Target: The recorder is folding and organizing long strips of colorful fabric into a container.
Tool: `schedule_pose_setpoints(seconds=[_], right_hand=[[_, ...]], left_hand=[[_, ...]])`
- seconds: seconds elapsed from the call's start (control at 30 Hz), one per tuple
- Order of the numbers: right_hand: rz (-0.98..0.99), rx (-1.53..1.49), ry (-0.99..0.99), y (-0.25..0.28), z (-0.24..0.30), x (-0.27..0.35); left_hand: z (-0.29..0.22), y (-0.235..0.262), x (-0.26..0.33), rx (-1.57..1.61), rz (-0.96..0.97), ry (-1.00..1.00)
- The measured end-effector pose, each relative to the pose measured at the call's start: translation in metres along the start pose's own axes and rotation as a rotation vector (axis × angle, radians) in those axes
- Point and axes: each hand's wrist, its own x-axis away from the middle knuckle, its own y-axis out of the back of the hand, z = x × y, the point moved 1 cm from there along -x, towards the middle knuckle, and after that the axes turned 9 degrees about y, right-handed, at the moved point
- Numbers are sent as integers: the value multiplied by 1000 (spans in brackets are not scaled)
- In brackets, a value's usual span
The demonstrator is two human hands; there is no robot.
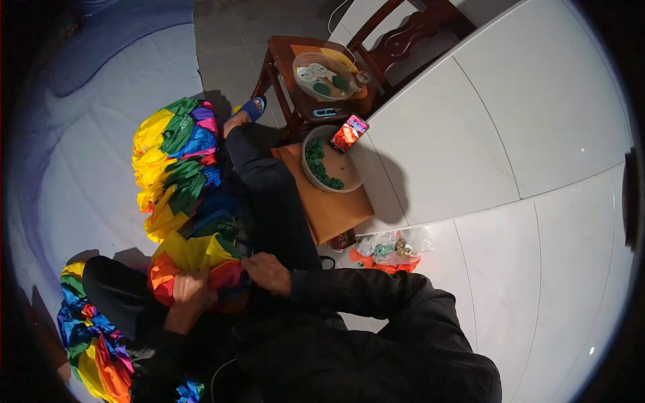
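Both hands, left [190, 290] and right [267, 272], grip one rainbow cloth [195, 258], seemingly pinched shut.

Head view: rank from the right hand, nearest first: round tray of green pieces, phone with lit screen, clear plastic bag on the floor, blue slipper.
From the right hand:
1. Clear plastic bag, on the floor to its right.
2. Round tray of green pieces, above it on the low brown stand.
3. Phone with lit screen, propped on the tray's far rim.
4. Blue slipper, at the far end of the stretched leg.

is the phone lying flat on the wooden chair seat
No, the phone leans on the rim of the round bowl of green pieces, below the chair.
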Motion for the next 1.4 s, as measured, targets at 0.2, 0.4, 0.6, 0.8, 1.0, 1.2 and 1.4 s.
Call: schedule_pose_setpoints(seconds=[0.2,0.4,0.6,0.8,1.0,1.2,1.4], right_hand=[[23,-836,-416,23,9,-7],[132,-1401,-940,46,19,-17],[116,-1440,-893,61,19,-20],[-124,-1284,-670,99,24,-50],[-435,-1375,-584,56,25,-84],[-263,-971,-566,-4,-20,-54],[-45,-878,-384,-22,-42,-57]], left_hand=[[1,-2,0,-42,-39,-21],[1,-4,3,-73,19,-33],[-6,3,-4,-51,-16,-13],[4,13,-23,24,-183,145],[38,84,-26,927,-1052,153],[43,209,38,750,-1337,396],[84,240,140,398,-1558,560]])
